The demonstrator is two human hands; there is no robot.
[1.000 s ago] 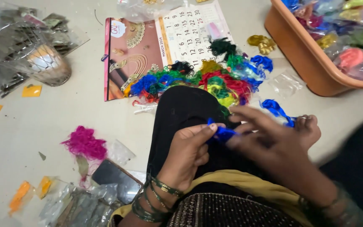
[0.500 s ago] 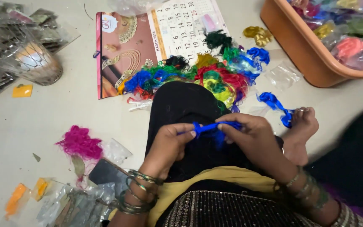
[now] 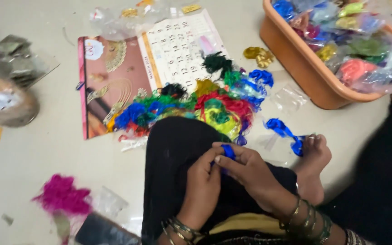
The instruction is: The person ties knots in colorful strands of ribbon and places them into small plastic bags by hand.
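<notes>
— Head view: left hand and right hand together over black-clothed knee?
— Yes, fingertips of both pinched shut on blue thread.
— Nearby?
— Heap of coloured thread just beyond knee, lying on calendar. Orange tub far right, pink tuft near left.
</notes>
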